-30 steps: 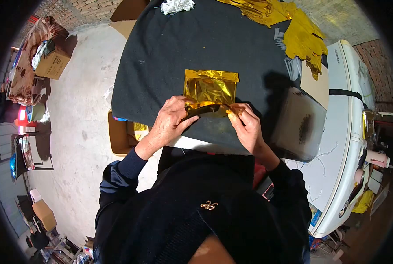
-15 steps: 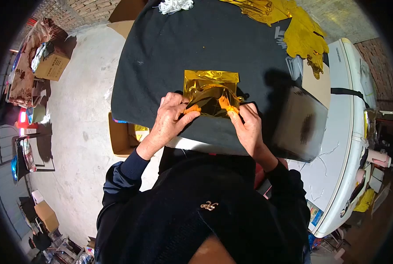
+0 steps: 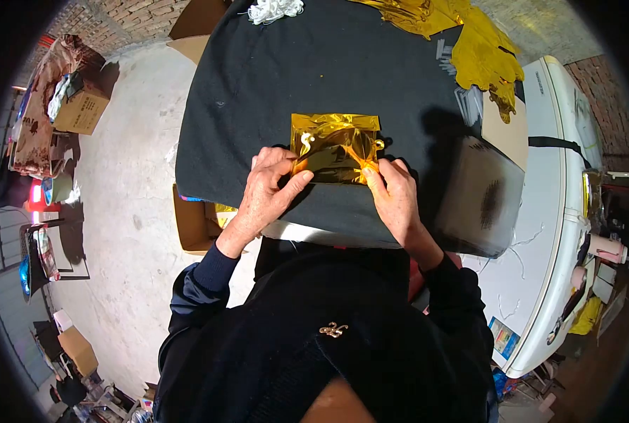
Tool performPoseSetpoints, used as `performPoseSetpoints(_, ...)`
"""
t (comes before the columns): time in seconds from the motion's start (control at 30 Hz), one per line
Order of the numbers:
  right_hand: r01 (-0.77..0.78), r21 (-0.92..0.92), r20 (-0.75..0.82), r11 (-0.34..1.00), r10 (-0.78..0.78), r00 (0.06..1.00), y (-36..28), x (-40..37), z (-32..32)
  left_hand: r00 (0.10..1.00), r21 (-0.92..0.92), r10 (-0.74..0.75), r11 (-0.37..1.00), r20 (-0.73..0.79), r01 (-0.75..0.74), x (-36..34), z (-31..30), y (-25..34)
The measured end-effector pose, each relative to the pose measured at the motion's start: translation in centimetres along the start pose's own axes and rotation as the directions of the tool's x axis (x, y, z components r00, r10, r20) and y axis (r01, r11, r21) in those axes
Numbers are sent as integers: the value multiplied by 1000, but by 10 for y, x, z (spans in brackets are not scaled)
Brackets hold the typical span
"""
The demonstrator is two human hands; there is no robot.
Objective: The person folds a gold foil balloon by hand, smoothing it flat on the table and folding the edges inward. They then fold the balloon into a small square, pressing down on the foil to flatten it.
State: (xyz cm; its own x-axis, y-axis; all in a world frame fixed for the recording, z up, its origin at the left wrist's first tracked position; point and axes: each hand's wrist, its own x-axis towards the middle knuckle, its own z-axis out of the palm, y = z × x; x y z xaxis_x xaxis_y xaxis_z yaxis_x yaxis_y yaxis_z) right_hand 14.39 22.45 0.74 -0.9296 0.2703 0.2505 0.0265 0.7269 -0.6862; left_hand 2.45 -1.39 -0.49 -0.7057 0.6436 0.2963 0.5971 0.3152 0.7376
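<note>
A shiny gold foil sheet or bag point(image 3: 335, 123) lies near the front of the table with a dark cloth, its near part creased and bulging. My left hand point(image 3: 268, 185) pinches its left near corner between thumb and fingers. On the right side, my right hand point(image 3: 393, 190) pinches the other near corner, where the foil is gathered into folds. A small ring of foil stands out at the right edge, just above my right fingers.
White string point(image 3: 275, 10) lies at the table's far left. Gold foil pieces point(image 3: 485, 60) cover the far right corner. Clear strips point(image 3: 469, 106) and a translucent plastic-wrapped stack point(image 3: 483, 197) are on the right. An open cardboard box point(image 3: 189, 225) stands below the table's left edge.
The foil's near edge looks flatter and less raised than before. Both hands still hold it, and my left thumb has shifted slightly to the left.
</note>
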Motion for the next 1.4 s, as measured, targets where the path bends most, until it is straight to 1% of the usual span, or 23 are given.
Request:
performPoseSetpoints(0.13, -4, 23, -1, 1000, 4, 1000, 1, 0, 1, 988, -30, 154, 988, -9, -154, 20, -17, -3)
performPoseSetpoints(0.17, 4, 24, 0, 1000, -4, 1000, 0, 0, 0, 985, -68, 164, 985, 58, -160, 25, -23, -6)
performPoseSetpoints(0.2, 11, 24, 1, 1000, -11, 1000, 0, 0, 0, 983, -107, 161, 983, 85, -152, 32, -25, -5)
performPoseSetpoints(0.27, 6, 22, 11, 1000, -6, 1000, 3, -1, 1, 983, -145, 71, 988, 169, -46, 39, -20, -14)
performPoseSetpoints(0.37, 13, 14, 4, 1000, -13, 1000, 5, -1, 2, 957, -163, 61, 987, 284, -14, 47, -11, -23)
performPoseSetpoints(0.47, 14, 8, -5, 1000, -14, 1000, 3, 0, 2, 942, -163, 45, 987, 332, 10, 48, -9, -25)
performPoseSetpoints(0.57, 12, -7, 4, 1000, -12, 1000, 2, 2, 3, 954, -173, 7, 984, 299, 47, 45, -9, -28)
performPoseSetpoints(0.67, 11, -45, 27, 999, -10, 1000, 3, 5, 2, 955, -98, 14, 995, 295, 16, 45, -9, -25)
performPoseSetpoints(0.8, 53, -48, 6, 997, -53, 999, 6, 6, 3, 960, -13, -60, 998, 272, 66, 42, -3, -24)
performPoseSetpoints(0.87, 16, -80, 22, 997, -14, 1000, 6, 8, 3, 963, 6, -69, 998, 259, 70, 43, -2, -22)
performPoseSetpoints(1.0, -62, -120, 20, 991, 65, 998, 8, 10, 6, 981, 19, -44, 999, 190, 41, 42, 2, -23)
performPoseSetpoints(1.07, -48, -131, 17, 990, 51, 999, 8, 11, 7, 987, 9, -16, 1000, 160, 15, 42, 3, -20)
performPoseSetpoints(1.2, -45, -168, 22, 985, 49, 999, 8, 12, 7, 994, 58, 18, 998, 105, -24, 39, 8, -22)
performPoseSetpoints(1.27, -92, -159, 52, 983, 101, 994, 5, 13, 6, 997, 76, 10, 997, 82, -16, 37, 8, -21)
performPoseSetpoints(1.3, -116, -155, 67, 981, 127, 990, 5, 13, 5, 1000, 52, 5, 999, 28, -7, 37, 7, -21)
performPoseSetpoints(1.4, -117, -153, 54, 981, 126, 991, 5, 13, 6, 989, -13, -36, 999, -141, 35, 32, 2, -15)
